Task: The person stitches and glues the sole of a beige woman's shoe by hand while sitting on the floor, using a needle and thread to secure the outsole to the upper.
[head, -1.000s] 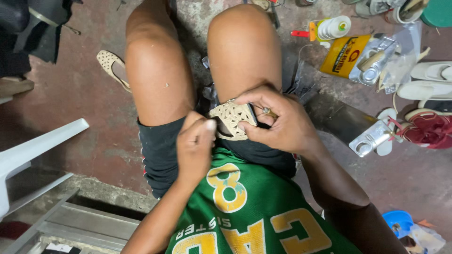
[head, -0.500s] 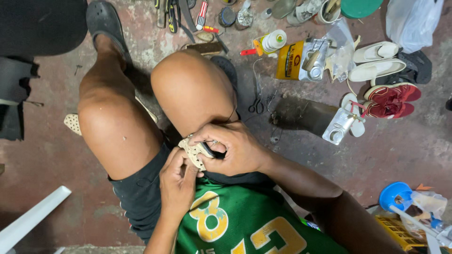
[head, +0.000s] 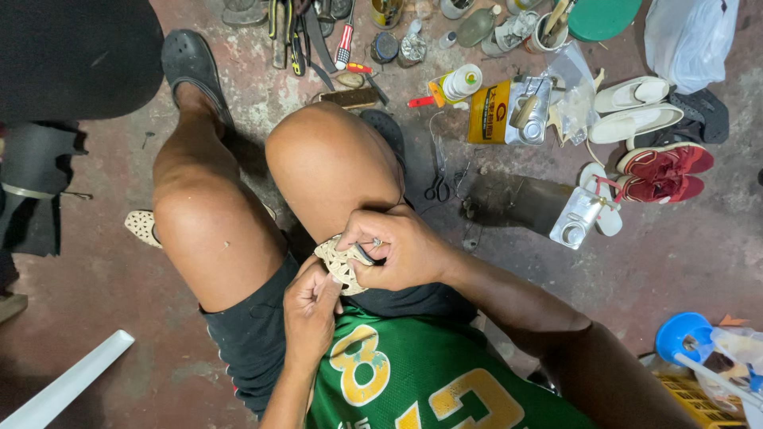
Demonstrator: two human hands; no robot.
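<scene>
Fingers of both our hands close on one small thing: a beige perforated shoe (head: 342, 264), held in our lap against the inside of the right knee. The right hand (head: 401, 253) clenches it from above, with the thumb and forefinger pinched near the upper edge. The left hand (head: 311, 306) grasps it from below. We think something thin and metallic sits between the right fingers, maybe a needle, but the view is too poor to be sure.

What could go wrong, in our judgement: if that is a point, a slip through the soft material could prick the left fingers just behind it, or the bare thigh underneath. The shoe is small and our grip covers most of it, so a strong pull could also twist it out of the hands and drop it on the concrete floor (head: 699, 262).

Its likely partner, a second beige shoe (head: 143, 226), lies on the floor beside the left leg.

Further out, a yellow rectangular tin (head: 489, 113) with a dark and red label lies near the right knee, touching a silver can (head: 531, 119). A white plastic bag (head: 687, 36) sits in the upper right corner, a green round lid (head: 602, 16) beside it. Black scissors (head: 435, 187) lie close to the knee.
</scene>
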